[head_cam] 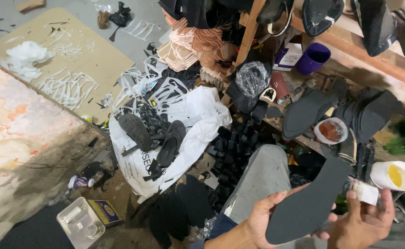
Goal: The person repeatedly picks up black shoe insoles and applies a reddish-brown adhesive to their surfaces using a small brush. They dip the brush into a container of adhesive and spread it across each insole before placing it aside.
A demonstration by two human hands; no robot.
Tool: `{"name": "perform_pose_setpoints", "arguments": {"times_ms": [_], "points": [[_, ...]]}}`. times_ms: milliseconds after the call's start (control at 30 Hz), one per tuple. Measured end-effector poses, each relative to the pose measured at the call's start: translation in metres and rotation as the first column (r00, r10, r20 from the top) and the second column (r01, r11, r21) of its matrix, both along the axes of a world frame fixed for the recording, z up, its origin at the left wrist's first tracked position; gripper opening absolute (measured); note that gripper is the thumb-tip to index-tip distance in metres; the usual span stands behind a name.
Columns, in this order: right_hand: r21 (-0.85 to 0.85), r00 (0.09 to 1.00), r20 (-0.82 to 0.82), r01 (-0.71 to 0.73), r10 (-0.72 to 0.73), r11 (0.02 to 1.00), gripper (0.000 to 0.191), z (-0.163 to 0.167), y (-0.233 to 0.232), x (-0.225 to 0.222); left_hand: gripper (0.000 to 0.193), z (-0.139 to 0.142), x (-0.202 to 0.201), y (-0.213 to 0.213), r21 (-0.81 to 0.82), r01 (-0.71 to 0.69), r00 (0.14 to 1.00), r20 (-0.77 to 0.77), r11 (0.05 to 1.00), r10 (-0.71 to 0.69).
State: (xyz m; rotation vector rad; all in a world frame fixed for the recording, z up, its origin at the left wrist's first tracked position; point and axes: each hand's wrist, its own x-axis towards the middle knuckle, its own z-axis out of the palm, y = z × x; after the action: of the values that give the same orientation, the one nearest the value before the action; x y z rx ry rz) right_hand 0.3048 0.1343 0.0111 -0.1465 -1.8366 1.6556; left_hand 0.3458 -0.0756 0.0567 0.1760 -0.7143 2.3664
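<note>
While the left hand (262, 216) grips a black shoe sole (311, 200) from beneath, thumb curled over its edge, the right hand (364, 221) pinches a small white pad (365, 191) between closed fingers just beside the sole's upper end. The sole's face looks plain and dry, so by my judgement any coating is not yet on it. Close by on the bench (396, 76) stand a white cup of yellow liquid (395, 175) and a round tub of reddish paste (330, 131). More black soles (306, 113) lie behind, seemingly waiting. Farther left, a white bag (198, 124) on the floor holds finished-looking black pieces.
</note>
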Motion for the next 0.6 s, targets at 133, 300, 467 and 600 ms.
{"name": "perform_pose_setpoints", "arguments": {"times_ms": [133, 300, 467, 600], "points": [[0.095, 0.997, -0.033, -0.060, 0.063, 0.994, 0.059, 0.007, 0.015, -0.006, 0.085, 0.007, 0.007, -0.008, -0.375, -0.129, 0.989, -0.120, 0.918, 0.090], [0.188, 0.997, 0.014, -0.081, 0.080, 0.979, 0.059, 0.011, 0.001, -0.016, 0.069, 0.017, 0.005, -0.018, 0.468, 0.114, 0.959, 0.180, 0.876, -0.221], [-0.248, 0.990, -0.126, -0.093, 0.063, 0.964, 0.067, 0.015, -0.015, -0.017, 0.061, 0.019, 0.006, -0.019, -0.138, -0.113, 0.991, 0.062, 0.984, 0.122], [-0.406, 0.984, -0.155, -0.147, 0.090, 0.902, 0.070, 0.031, -0.005, -0.007, 0.060, 0.029, 0.008, -0.009, -0.205, -0.167, 0.983, 0.046, 0.964, 0.180]]}}
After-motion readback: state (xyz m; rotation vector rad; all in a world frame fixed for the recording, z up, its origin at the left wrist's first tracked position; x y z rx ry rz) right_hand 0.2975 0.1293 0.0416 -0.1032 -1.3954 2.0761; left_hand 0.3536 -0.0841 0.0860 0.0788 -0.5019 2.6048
